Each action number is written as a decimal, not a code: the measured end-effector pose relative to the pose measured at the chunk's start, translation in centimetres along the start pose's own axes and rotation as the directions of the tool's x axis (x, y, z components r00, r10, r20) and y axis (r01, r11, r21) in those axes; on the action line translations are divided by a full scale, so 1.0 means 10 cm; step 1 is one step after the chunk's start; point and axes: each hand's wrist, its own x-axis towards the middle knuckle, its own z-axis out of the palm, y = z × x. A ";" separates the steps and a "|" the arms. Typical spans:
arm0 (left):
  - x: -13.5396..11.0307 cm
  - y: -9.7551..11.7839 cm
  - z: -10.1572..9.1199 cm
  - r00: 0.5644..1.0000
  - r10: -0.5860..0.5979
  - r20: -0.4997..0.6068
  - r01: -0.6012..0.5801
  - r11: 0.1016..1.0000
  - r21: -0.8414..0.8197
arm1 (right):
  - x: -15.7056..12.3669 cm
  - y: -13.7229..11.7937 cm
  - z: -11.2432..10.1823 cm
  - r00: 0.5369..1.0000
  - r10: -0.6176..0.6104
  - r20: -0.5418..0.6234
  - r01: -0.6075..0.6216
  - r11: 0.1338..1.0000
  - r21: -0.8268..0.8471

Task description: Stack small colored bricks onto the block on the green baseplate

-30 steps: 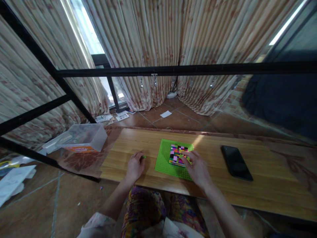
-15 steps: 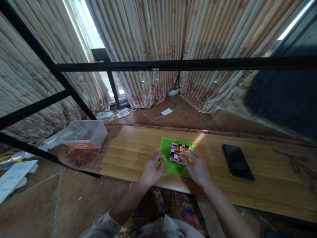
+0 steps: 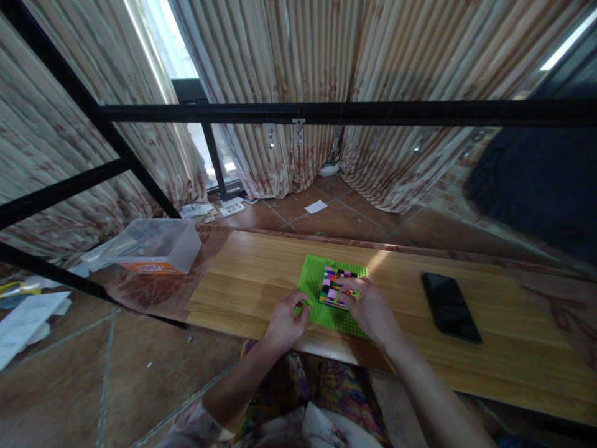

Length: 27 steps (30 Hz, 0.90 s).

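A green studded baseplate (image 3: 310,269) lies on the wooden tabletop (image 3: 252,274). On it stands a low, roughly square build of multicoloured toy bricks (image 3: 332,292), with pink, black, orange and other colours showing. My right hand (image 3: 373,308) reaches over the build from the right, fingers bent together against its top. Whatever sits between those fingertips is hidden. At the baseplate's left edge, my left hand (image 3: 285,320) has its thumb and forefinger curled toward each other. Green shows between them, but I cannot tell whether it is the plate or a small brick.
A black phone (image 3: 451,307) lies on the tabletop to the right. Left of the tabletop stands a clear plastic box (image 3: 163,246) with an orange label. A black metal bar (image 3: 326,113) crosses ahead, before striped curtains (image 3: 289,56). Papers (image 3: 316,206) lie on the tiled floor.
My right hand's fingers have shifted slightly over the brick build and cover its upper part differently. My left hand stays almost in place. The view has tilted a little.
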 end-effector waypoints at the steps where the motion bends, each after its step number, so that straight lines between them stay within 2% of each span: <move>1: 0.00 -0.01 0.00 1.000 0.001 0.001 -0.001 1.000 -0.010 | 0.03 -0.02 -0.01 1.000 -0.012 0.023 0.013 0.999 -0.046; 3: -0.02 -0.01 0.01 1.000 -0.002 0.010 0.002 1.000 -0.029 | 0.10 -0.06 -0.02 0.993 -0.078 0.093 0.089 0.988 -0.129; 6: -0.03 -0.02 0.04 1.000 -0.013 0.028 0.014 0.999 -0.042 | 0.18 -0.09 -0.01 0.957 -0.216 0.194 0.252 0.950 -0.185; 9: -0.02 0.01 0.05 0.999 -0.015 0.030 0.017 0.998 -0.053 | 0.20 -0.11 0.00 0.933 -0.266 0.243 0.314 0.931 -0.187; 12: -0.01 0.11 0.04 1.000 -0.015 0.021 0.016 0.998 -0.059 | 0.15 -0.12 -0.01 0.944 -0.261 0.201 0.303 0.929 -0.213; 16: -0.04 0.28 -0.05 0.999 -0.015 0.029 0.017 0.997 -0.078 | -0.01 -0.11 -0.04 0.964 -0.260 0.062 0.267 0.933 -0.240; 19: -0.12 0.37 -0.09 0.998 -0.057 0.019 0.059 0.992 -0.108 | -0.23 -0.12 -0.05 0.969 -0.236 -0.071 0.215 0.951 -0.222; 21: -0.19 0.40 -0.08 0.994 -0.104 0.044 0.109 0.982 -0.152 | -0.43 -0.16 -0.03 0.972 -0.207 -0.113 0.187 0.969 -0.162; 22: -0.22 0.41 -0.06 0.990 -0.121 0.077 0.134 0.972 -0.192 | -0.54 -0.19 -0.01 0.975 -0.190 -0.114 0.178 0.978 -0.108; 24: -0.29 0.43 0.01 0.975 -0.125 0.184 0.179 0.931 -0.317 | -0.75 -0.25 0.04 0.985 -0.165 -0.045 0.167 0.985 0.044; 27: -0.36 0.46 0.10 0.928 -0.093 0.361 0.290 0.787 -0.544 | -0.97 -0.29 0.08 0.993 -0.104 0.051 0.090 0.970 0.226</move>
